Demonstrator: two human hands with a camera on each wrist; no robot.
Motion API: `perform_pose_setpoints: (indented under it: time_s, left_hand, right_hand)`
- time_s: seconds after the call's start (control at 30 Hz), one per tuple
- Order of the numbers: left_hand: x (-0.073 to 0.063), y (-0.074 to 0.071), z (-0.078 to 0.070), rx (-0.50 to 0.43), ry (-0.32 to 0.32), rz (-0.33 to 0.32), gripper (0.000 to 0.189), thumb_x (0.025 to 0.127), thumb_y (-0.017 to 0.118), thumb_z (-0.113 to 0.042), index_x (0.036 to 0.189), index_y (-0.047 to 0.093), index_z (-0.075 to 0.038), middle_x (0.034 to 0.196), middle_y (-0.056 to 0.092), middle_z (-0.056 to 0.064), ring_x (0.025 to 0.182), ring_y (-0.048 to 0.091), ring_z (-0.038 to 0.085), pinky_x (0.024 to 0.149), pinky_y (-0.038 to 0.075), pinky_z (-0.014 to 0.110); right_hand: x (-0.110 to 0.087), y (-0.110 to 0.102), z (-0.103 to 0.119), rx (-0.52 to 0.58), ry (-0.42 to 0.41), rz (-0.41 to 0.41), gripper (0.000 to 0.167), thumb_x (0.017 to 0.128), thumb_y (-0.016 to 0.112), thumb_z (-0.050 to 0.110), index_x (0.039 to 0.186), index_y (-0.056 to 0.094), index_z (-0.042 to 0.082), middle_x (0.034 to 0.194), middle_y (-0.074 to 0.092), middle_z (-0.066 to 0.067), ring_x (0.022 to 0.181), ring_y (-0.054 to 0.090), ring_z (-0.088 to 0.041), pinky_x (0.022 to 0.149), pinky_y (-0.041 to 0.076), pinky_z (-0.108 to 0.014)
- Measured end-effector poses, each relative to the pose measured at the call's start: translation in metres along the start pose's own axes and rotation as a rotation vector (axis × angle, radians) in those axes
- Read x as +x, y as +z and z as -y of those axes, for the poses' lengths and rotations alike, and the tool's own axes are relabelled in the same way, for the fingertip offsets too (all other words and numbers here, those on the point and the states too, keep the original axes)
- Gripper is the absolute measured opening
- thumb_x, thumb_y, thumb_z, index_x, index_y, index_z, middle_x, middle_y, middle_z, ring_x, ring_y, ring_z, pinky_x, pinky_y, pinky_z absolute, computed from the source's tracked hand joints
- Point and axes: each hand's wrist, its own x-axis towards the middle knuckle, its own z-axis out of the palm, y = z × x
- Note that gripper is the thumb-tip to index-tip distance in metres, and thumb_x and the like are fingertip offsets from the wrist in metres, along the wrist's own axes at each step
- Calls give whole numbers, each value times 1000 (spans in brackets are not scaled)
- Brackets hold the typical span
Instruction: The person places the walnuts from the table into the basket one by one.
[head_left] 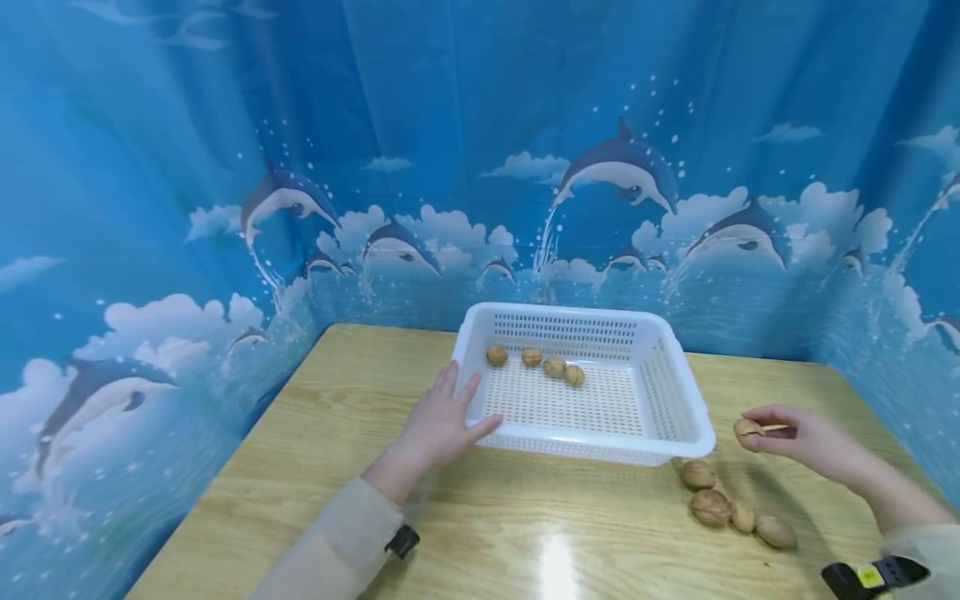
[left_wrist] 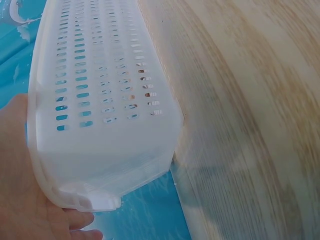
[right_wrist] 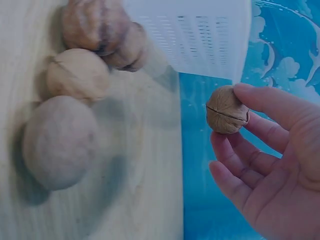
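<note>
A white plastic basket [head_left: 517, 433] with slotted walls stands on the wooden table. Inside, along its left and middle part, lie several walnuts [head_left: 554, 367]. My left hand [head_left: 442, 421] rests on the basket's left rim near the front corner, its fingers spread and fairly straight. Right of the basket, my right hand [head_left: 802, 437] pinches a walnut [right_wrist: 227, 110] between thumb and fingers, raised over the table. The dark seam of this walnut shows in the right wrist view. Below that hand, several more walnuts [head_left: 710, 507] lie in a bent row by the basket's front right corner.
The light wooden table [head_left: 300, 467] ends at the back against a blue curtain [head_left: 465, 125] printed with dolphins, which also hangs at both sides. Dark straps with small devices [head_left: 873, 577] sit on both wrists.
</note>
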Motion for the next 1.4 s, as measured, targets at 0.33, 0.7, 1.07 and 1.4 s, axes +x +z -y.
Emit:
perform_pose_setpoints:
  time_s: [0.33,0.7,1.07,1.4]
  left_hand:
    - [1,1,1,8,-2,7,84,86,37,-71,149,23,-18,155,2,15,139,11,35,107,22,54]
    - [1,2,1,6,-4,2,84,85,37,-71,149,23,-19,155,2,15,139,11,35,107,23,54]
    - [1,2,2,-4,6,-15,83,86,40,-69,149,24,-17,155,4,16,139,12,35,107,23,54]
    - [1,1,1,-10,2,-5,85,85,38,-71,149,23,-17,155,3,16,139,11,35,107,22,54]
  right_hand:
    - [3,-17,28,-97,-41,-66,58,93,58,29,131,42,-12,124,46,-38,101,57,-43,72,52,-46]
    - [20,-21,59,-85,-73,-51,61,94,56,34,135,41,-8,129,44,-34,107,53,-44,77,50,-51]
    - [39,-22,88,-39,-81,-36,64,92,58,39,135,41,-6,131,44,-31,110,51,-44,80,48,-55]
    - [65,-24,100,49,-43,-10,73,88,58,49,140,37,2,139,38,-26,124,36,-47,87,38,-64]
